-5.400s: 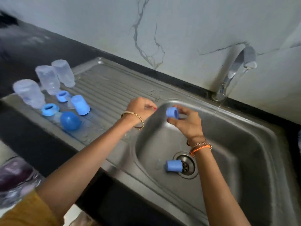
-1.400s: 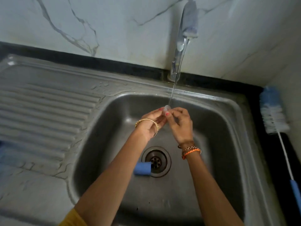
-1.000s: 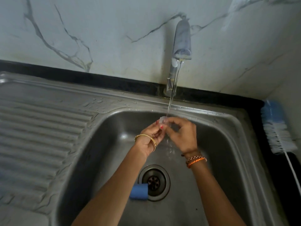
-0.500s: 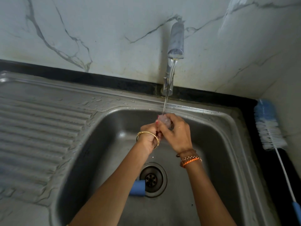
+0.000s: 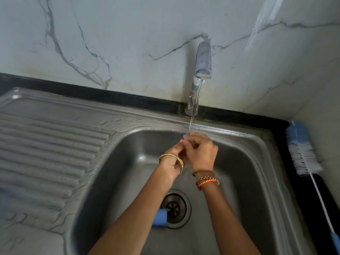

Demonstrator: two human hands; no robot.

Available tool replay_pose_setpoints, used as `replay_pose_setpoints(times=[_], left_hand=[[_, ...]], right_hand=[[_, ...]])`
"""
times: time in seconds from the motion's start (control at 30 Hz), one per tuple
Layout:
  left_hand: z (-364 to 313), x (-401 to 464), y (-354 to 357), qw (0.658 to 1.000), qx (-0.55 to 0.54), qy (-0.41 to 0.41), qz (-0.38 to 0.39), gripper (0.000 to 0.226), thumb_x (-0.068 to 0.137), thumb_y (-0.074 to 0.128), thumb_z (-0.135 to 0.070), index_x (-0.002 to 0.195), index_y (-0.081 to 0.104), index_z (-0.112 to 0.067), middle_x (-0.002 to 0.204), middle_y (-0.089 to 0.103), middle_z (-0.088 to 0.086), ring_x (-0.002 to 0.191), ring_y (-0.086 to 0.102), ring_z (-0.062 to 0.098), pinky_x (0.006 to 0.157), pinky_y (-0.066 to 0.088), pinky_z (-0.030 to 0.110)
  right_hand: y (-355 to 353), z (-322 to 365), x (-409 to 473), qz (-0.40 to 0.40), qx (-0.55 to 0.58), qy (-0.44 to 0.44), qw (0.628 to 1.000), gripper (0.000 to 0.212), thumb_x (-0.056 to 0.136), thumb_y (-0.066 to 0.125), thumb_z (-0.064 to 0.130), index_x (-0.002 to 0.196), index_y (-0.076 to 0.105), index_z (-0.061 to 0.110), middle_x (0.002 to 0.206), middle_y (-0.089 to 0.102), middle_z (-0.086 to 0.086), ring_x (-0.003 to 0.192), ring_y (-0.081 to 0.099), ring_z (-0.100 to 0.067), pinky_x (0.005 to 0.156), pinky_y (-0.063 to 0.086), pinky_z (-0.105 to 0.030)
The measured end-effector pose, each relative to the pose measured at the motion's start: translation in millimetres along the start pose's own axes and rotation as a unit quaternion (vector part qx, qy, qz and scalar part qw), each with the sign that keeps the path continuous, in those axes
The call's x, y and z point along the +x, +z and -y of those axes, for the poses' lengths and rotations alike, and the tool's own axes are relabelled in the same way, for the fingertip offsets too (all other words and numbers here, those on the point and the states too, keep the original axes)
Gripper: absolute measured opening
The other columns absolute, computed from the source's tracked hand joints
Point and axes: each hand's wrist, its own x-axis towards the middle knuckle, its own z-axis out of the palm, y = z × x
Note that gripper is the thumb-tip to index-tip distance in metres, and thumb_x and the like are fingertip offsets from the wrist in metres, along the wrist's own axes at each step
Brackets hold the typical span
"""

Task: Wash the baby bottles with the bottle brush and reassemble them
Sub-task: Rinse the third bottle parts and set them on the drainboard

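Veined marble wall [image 5: 128, 43], black counter edge [image 5: 110, 96]

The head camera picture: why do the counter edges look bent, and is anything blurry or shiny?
Head view: the wide-angle lens bows the sink rim and dark counter strip; the draining board smears at the lower left; soft glare sits on the tap and basin wall; the small clear piece under the water, held by left hand and right hand, is too indistinct to identify.

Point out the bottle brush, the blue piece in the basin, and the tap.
bottle brush [image 5: 301, 153]: head view, on its bristle head.
blue piece [image 5: 159, 217]: head view, on its side, beside the drain.
tap [image 5: 203, 59]: head view, on its spout.
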Motion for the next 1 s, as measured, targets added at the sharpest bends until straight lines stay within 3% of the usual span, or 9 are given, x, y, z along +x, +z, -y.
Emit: replay_pose_setpoints(times=[0.07,0.17,0.27,0.37,0.5,0.7,0.83,0.93,1.0], left_hand=[[-2,2,-1,1.000,0.002,0.009,0.017,0.018,0.094,0.047,-0.009,0.084,0.061,-0.004,0.062,0.070,0.003,0.055,0.067,0.010,0.052,0.055,0.019],[-12,5,0,0.998,0.036,0.030,0.031,0.013,0.091,0.050,-0.006,0.085,0.061,-0.006,0.060,0.068,0.001,0.053,0.065,0.009,0.053,0.055,0.019],[-27,7,2,0.996,0.070,0.032,0.037,0.020,0.090,0.045,0.006,0.083,0.060,-0.006,0.057,0.067,0.000,0.051,0.064,0.007,0.052,0.055,0.018],[-37,7,1,0.997,0.070,0.017,0.038,0.023,0.090,0.042,0.008,0.082,0.059,-0.005,0.057,0.068,0.001,0.052,0.066,0.008,0.054,0.055,0.020],[-37,11,-7,0.995,0.098,0.009,0.023,0.021,0.089,0.045,0.008,0.086,0.061,-0.004,0.062,0.069,0.003,0.061,0.067,0.011,0.060,0.055,0.019],[-30,13,-8,0.994,0.105,0.004,0.008,0.018,0.091,0.047,0.001,0.083,0.062,-0.006,0.058,0.068,-0.001,0.055,0.064,0.006,0.056,0.054,0.018],[-21,13,-9,0.996,0.086,-0.004,-0.017,0.020,0.093,0.044,0.002,0.079,0.058,-0.003,0.050,0.064,-0.001,0.045,0.061,0.003,0.050,0.052,0.015],[-17,12,-13,0.998,0.062,0.006,-0.028,0.017,0.091,0.049,0.002,0.078,0.059,-0.001,0.050,0.064,-0.001,0.044,0.060,0.002,0.048,0.052,0.013],[-17,11,-13,0.998,0.048,0.011,-0.035,0.016,0.090,0.050,0.004,0.077,0.059,0.001,0.050,0.064,0.001,0.042,0.060,0.004,0.047,0.051,0.012]], right_hand=[[-3,-1,-1,0.015,-0.010,0.013,1.000,0.018,0.082,0.069,0.024,0.087,0.073,0.007,0.108,0.062,-0.006,0.091,0.059,-0.015,0.083,0.050,-0.034],[-10,-3,-2,0.098,-0.104,-0.001,0.990,0.040,0.092,0.046,0.047,0.111,0.065,0.018,0.134,0.038,-0.003,0.116,0.046,-0.020,0.089,0.048,-0.041],[-14,-5,0,0.165,-0.123,-0.014,0.978,0.050,0.089,0.034,0.054,0.126,0.056,0.027,0.145,0.025,0.000,0.128,0.036,-0.020,0.098,0.042,-0.048],[-12,-5,9,0.190,-0.027,0.001,0.981,0.037,0.094,0.044,0.041,0.123,0.059,0.023,0.144,0.029,0.000,0.126,0.038,-0.017,0.102,0.039,-0.048],[-9,-8,16,0.254,-0.009,0.010,0.967,0.035,0.093,0.048,0.039,0.117,0.064,0.020,0.134,0.046,0.002,0.121,0.045,-0.019,0.101,0.038,-0.051],[-13,-9,17,0.300,-0.163,-0.018,0.940,0.039,0.098,0.035,0.040,0.131,0.051,0.029,0.144,0.034,0.004,0.132,0.031,-0.020,0.107,0.028,-0.045],[-7,-7,14,0.313,-0.113,0.000,0.943,0.036,0.099,0.034,0.033,0.119,0.059,0.017,0.116,0.046,-0.001,0.113,0.046,-0.019,0.099,0.037,-0.042],[-10,-9,17,0.332,-0.015,0.039,0.942,0.033,0.099,0.038,0.023,0.115,0.062,0.007,0.117,0.049,-0.004,0.107,0.047,-0.015,0.098,0.036,-0.027],[-14,-11,17,0.344,-0.007,0.019,0.939,0.028,0.097,0.046,0.020,0.110,0.067,0.006,0.118,0.054,-0.004,0.104,0.048,-0.012,0.092,0.036,-0.022]])
